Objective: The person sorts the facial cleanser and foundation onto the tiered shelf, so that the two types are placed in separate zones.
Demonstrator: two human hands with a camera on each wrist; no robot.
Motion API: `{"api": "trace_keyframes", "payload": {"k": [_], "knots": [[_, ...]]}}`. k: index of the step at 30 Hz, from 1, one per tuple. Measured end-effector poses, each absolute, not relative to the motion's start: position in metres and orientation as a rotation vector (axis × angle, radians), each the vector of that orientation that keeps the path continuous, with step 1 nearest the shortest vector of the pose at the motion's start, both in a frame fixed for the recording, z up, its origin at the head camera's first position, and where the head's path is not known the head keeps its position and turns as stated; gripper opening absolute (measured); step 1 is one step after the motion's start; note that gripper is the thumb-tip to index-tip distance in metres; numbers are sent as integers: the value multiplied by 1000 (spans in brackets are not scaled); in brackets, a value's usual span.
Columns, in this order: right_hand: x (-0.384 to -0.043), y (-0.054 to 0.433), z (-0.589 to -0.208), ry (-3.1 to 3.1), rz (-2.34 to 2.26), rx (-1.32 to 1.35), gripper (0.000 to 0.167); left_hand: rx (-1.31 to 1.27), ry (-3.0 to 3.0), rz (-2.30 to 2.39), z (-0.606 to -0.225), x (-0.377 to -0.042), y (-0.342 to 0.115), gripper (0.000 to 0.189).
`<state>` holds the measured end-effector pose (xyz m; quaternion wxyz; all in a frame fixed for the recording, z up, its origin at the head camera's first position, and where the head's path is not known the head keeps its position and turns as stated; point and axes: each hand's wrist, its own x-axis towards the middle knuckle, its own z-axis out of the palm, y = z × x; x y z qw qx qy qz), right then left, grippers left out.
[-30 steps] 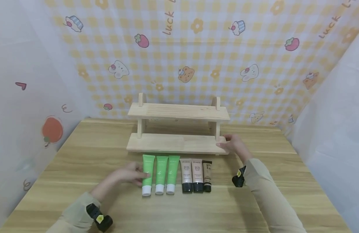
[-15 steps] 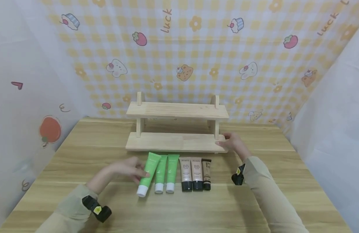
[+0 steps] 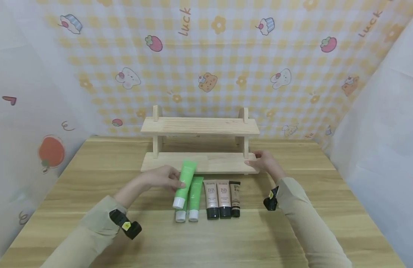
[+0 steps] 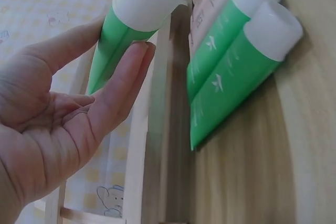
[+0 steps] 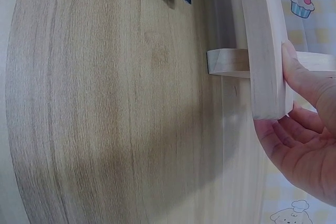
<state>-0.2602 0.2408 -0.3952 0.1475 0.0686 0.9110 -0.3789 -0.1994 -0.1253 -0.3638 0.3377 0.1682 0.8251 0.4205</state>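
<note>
The left hand (image 3: 163, 177) had its grip pinching a green tube (image 3: 185, 180) between thumb and fingers; the tube was raised off the counter (image 3: 206, 242) and tilted, white cap toward the person. Seen from the head, its flat end overlapped the lower shelf (image 3: 223, 162) of a wooden rack; whether the two touched could not be told. The right hand (image 3: 266, 163) had its grip clasped about the right end of that shelf, thumb on the upper face, fingers curled round the end, with the rack's right upright (image 3: 246, 146) close beside the thumb. A second green tube (image 3: 181, 215) lay partly hidden below the held one, and a third (image 3: 195, 197) lay to its right. Farther right lay two beige tubes (image 3: 211, 193) lettered BB and a slimmer brown tube (image 3: 235, 195), all black-capped. This row lay just in front of the rack. The upper shelf (image 3: 199, 125) spanned the space above and behind the lower one. Behind everything hung a yellow-checked cloth (image 3: 173, 67), flanked by white sheets (image 3: 387, 149).
</note>
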Motion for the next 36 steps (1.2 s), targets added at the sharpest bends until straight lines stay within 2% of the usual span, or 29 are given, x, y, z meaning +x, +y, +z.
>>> {"api": "trace_keyframes", "payload": {"k": [13,22,27,34,36], "knots": [[-261,236,-396,2602,-1106,208,74,481,2185,1085,-351,-220,-101,39],[-259,242,-393,2608,-1084,203,75,480,2180,1111,-340,-238,-77,51],[-258,243,-393,2603,-1091,226,75,497,2172,1129,-330,-248,-65,46],[-260,242,-394,2626,-1040,201,90,489,2248,1114,-320,-260,-53,40],[-261,241,-394,2629,-1039,206,86,477,2257,1118,-318,-262,-50,39]]}}
